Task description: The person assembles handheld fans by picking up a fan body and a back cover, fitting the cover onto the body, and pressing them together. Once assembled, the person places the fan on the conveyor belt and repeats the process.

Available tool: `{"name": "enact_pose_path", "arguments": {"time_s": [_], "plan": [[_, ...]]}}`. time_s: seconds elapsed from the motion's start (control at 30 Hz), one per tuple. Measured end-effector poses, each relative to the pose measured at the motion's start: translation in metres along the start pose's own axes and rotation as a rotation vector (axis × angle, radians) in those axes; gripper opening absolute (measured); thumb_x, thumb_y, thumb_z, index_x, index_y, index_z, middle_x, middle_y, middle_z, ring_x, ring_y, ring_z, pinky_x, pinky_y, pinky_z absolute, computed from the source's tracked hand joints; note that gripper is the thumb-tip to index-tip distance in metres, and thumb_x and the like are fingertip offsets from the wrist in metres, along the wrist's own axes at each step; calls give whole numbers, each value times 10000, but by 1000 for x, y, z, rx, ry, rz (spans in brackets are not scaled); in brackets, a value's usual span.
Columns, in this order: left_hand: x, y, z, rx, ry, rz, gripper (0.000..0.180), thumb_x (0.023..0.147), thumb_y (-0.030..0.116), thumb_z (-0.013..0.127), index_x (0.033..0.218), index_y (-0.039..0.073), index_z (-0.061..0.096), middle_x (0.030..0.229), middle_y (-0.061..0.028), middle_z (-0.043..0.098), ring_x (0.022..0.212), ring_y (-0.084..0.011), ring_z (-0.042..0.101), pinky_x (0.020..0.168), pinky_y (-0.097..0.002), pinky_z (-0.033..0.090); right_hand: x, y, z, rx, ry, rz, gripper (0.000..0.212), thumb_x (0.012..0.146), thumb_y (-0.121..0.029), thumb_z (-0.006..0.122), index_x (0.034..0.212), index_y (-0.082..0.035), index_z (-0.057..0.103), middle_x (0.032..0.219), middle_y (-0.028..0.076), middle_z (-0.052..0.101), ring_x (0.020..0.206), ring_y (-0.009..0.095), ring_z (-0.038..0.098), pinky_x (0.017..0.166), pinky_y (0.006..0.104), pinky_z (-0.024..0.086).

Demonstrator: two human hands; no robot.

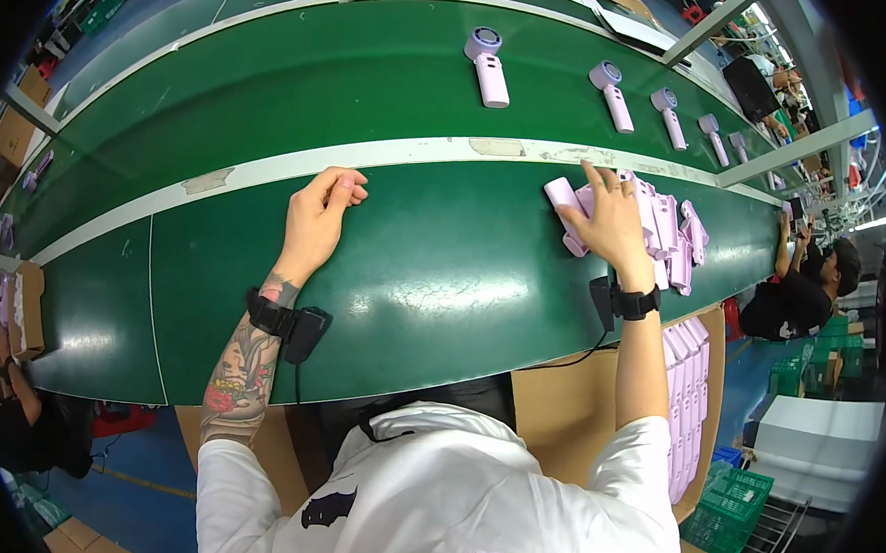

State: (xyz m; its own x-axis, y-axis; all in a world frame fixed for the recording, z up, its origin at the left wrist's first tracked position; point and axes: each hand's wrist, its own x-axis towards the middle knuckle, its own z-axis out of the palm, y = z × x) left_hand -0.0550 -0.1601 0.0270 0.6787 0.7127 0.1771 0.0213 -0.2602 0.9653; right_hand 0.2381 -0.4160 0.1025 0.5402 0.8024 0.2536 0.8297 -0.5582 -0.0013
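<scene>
My right hand [611,223] lies over the left part of a heap of pale lilac plastic casings [666,223], fingers apart. Its fingers touch or hover just over the pieces; contact is partly hidden. One casing [562,194] sticks out to the left of the thumb. Well to the left, my left hand [318,215] rests by the green worktop [441,306], its fingers curled together and nothing visible in them. Black straps with small boxes are on both wrists.
Beyond a white rail [399,157], several lilac handheld fans [490,74] lie on a green belt [273,77]. A cardboard box [577,404] at my right holds rows of lilac casings [686,389]. Another person [803,290] sits at the far right; green crates [736,512] stand below.
</scene>
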Motion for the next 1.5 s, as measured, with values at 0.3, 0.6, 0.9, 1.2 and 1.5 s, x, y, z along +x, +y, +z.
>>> {"name": "enact_pose_path", "arguments": {"time_s": [0.3, 0.6, 0.9, 1.2, 1.5], "plan": [[-2, 5, 1, 32, -21, -26, 275, 1066, 198, 503, 1059, -25, 664, 910, -63, 688, 852, -121, 633, 821, -266, 513, 14, 1, 19, -68, -88, 38, 563, 816, -393, 745, 1234, -23, 669, 1308, 212, 607, 1287, 356, 508, 1084, 461, 407], [0, 4, 1, 67, -38, -13, 254, 1059, 185, 509, 1070, -15, 667, 910, -58, 693, 861, -122, 645, 820, -270, 521, 41, -9, 7, 1441, -248, 228, 467, 972, -308, 587, 1302, 22, 603, 1220, 174, 669, 1063, 239, 660, 865, 286, 526], [-2, 4, 4, 50, -59, 8, 240, 1044, 180, 532, 1134, -1, 661, 917, -66, 712, 854, -130, 673, 813, -287, 533, 46, -133, 49, 2241, -666, 214, 423, 990, -161, 504, 1378, 7, 496, 1290, 200, 633, 944, 173, 674, 745, 281, 563], [-4, 12, 1, 57, 2, -61, 273, 1011, 95, 577, 1261, -13, 595, 979, -76, 694, 897, -124, 653, 850, -267, 523, 36, -176, 73, 2009, -553, 18, 395, 926, 9, 532, 1316, -21, 480, 1350, 205, 588, 972, 198, 681, 831, 301, 582], [-1, 1, 0, -13, 47, -64, 228, 980, 26, 579, 1197, -11, 638, 1011, -72, 706, 905, -131, 680, 828, -274, 553, 27, -177, 68, 1416, -439, -349, 413, 957, -171, 636, 1334, -32, 539, 1101, 108, 662, 927, 143, 655, 821, 286, 543]]}}
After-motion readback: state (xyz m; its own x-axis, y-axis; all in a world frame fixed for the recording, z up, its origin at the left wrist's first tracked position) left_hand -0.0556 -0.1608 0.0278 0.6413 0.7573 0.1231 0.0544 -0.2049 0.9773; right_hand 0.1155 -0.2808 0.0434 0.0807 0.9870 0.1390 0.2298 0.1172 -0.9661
